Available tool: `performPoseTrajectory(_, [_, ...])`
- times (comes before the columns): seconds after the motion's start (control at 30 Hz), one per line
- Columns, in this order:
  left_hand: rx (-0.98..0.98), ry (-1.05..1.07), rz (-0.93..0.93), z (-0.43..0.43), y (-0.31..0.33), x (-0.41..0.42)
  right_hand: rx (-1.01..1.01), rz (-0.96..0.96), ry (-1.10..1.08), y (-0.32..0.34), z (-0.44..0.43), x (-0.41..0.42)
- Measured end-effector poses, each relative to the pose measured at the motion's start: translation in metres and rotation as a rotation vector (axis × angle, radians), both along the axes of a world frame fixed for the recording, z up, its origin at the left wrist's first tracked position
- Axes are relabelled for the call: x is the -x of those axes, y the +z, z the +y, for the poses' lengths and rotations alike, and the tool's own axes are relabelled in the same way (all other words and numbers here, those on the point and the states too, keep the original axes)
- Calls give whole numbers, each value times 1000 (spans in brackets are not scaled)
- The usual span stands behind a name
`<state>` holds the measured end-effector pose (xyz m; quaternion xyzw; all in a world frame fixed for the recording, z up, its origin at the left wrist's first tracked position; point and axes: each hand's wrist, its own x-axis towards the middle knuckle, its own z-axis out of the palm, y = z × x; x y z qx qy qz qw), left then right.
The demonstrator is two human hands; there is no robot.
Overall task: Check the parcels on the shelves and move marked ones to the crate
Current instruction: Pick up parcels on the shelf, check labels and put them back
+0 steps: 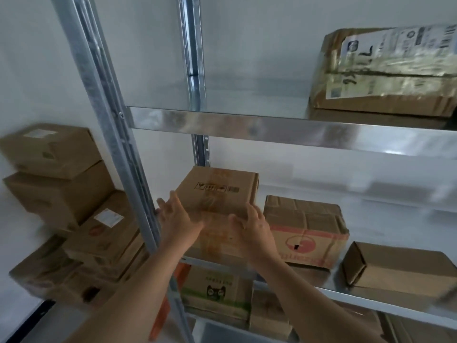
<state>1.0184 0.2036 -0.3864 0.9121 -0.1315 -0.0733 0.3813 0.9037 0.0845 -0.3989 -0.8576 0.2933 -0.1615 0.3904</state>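
Observation:
A brown cardboard parcel with printed handling symbols and tape on top sits at the left end of the middle metal shelf. My left hand lies with straight fingers against its left front side. My right hand touches its right front corner, fingers loosely spread. Next to it on the same shelf stand a crumpled parcel with a red circle print and a plain flat box. No crate can be made out for certain.
On the upper shelf a large taped parcel with labels and black marker writing sits at the right. A stack of brown boxes stands left of the upright post. More boxes, one with a cat print, fill the shelf below.

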Motion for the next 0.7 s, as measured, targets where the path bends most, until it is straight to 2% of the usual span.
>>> performPoseTrajectory(0.33, [185, -8, 159, 4, -7, -31, -182, 10, -165, 10, 8, -17])
performPoseTrajectory(0.7, [190, -75, 190, 13, 16, -43, -295, -64, -264, 39, 19, -24])
